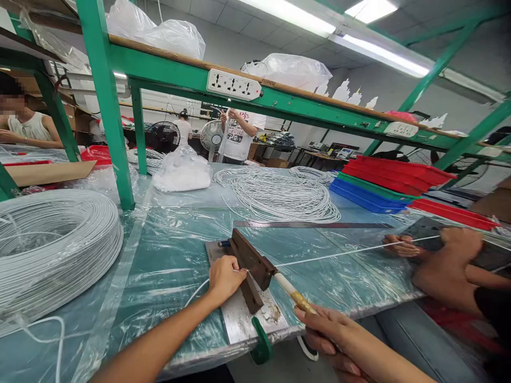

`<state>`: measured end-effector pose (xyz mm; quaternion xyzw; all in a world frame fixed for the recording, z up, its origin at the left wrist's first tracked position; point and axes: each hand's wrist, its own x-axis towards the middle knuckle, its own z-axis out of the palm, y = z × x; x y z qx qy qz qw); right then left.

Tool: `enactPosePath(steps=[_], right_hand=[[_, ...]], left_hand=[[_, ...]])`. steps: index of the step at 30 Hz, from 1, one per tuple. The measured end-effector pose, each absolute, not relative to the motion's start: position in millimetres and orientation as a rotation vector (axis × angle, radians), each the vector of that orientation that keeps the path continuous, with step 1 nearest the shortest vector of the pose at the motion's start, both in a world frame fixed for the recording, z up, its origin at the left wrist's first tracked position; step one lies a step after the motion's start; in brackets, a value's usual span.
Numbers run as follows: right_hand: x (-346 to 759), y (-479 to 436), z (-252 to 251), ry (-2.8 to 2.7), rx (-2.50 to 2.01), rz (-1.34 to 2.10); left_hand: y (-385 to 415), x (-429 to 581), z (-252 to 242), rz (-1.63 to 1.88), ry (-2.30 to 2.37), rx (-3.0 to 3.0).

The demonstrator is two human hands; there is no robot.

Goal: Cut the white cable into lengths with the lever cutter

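A lever cutter (250, 264) with a rusty brown blade is clamped to the near table edge on a metal plate (243, 318). My left hand (224, 277) is closed on the thin white cable (343, 254) just left of the blade. My right hand (333, 336) grips the cutter's handle (294, 296), white and yellow, near the table edge. The cable runs taut to the right, where another person's hands (447, 266) hold its far end over the table.
A big coil of white cable (51, 244) lies at left, loose cable loops (279, 197) at centre back. A steel ruler (315, 225) lies on the plastic-covered table. Stacked red, green and blue trays (383, 183) sit at right. Green shelf posts (107, 106) stand behind. Other people work farther back.
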<state>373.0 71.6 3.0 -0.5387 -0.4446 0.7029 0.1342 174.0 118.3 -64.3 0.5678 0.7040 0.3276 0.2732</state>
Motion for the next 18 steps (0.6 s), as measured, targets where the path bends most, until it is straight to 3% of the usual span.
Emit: enactPosePath(steps=[18], right_hand=[[370, 58, -8, -1.49, -1.54, 1.836]], left_hand=[[118, 174, -66, 0.913, 1.848, 1.528]])
